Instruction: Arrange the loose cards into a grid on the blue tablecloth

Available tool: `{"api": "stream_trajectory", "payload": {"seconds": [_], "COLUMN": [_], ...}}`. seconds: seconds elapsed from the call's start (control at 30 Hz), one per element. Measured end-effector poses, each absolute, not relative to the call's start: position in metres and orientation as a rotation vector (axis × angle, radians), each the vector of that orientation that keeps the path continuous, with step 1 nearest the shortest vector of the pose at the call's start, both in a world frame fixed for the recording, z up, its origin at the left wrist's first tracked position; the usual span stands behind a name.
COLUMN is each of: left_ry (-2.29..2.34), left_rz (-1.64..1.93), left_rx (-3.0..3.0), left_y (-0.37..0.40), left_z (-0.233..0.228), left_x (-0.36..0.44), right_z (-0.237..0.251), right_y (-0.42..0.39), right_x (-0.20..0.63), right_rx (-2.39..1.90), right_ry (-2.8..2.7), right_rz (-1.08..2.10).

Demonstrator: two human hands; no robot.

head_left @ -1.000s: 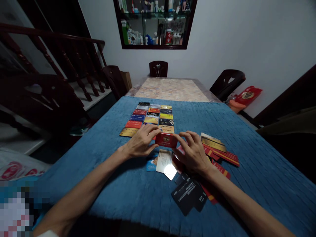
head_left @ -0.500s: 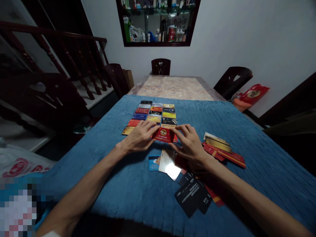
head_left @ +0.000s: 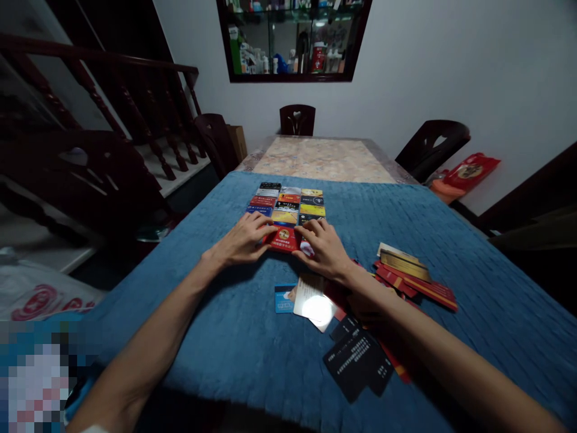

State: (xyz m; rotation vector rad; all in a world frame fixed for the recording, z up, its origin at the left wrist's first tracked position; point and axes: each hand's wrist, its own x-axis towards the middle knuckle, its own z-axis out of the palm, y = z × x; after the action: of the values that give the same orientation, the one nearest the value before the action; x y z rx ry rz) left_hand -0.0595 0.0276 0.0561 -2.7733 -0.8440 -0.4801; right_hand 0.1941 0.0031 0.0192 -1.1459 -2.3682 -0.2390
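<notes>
In the head view, the left hand (head_left: 241, 240) and the right hand (head_left: 323, 248) rest with fingers spread flat on the two ends of a red card (head_left: 283, 239), pressing it onto the blue cloth (head_left: 216, 325) of the table at the near edge of the card grid (head_left: 286, 201). Loose cards (head_left: 417, 276) lie well apart to the right and a black card (head_left: 356, 364) lies near the table's front edge, with bare cloth open to the left of the hands.
</notes>
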Motion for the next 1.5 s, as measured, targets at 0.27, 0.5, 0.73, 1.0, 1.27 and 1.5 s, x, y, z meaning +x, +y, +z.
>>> {"api": "stream_trajectory", "payload": {"seconds": [0.27, 0.5, 0.73, 1.0, 1.27, 1.5], "left_ry": [-0.916, -0.972, -0.996, -1.002, -0.997, -1.011], "left_rz": [-0.420, -0.393, -0.345, -0.298, -0.273, -0.282], "left_rx": [-2.822, -2.891, -2.921, -2.933, -2.918, -2.921], "left_y": [0.036, 0.038, 0.037, 0.039, 0.037, 0.037], "left_z": [0.047, 0.042, 0.038, 0.032, 0.033, 0.033], "left_x": [-0.067, -0.067, -0.067, -0.068, -0.066, -0.065], "right_z": [0.010, 0.002, 0.002, 0.002, 0.002, 0.005], "right_y": [0.010, 0.010, 0.008, 0.006, 0.005, 0.004], "right_x": [0.183, 0.179, 0.178, 0.177, 0.175, 0.175], "right_rx": [-1.182, -1.218, -1.257, -1.276, -1.298, -1.292], "right_ry": [-2.370, -2.339, -2.380, -2.409, -2.419, -2.429], "right_rz": [-0.162, -0.085, -0.088, -0.120, -0.094, -0.113]}}
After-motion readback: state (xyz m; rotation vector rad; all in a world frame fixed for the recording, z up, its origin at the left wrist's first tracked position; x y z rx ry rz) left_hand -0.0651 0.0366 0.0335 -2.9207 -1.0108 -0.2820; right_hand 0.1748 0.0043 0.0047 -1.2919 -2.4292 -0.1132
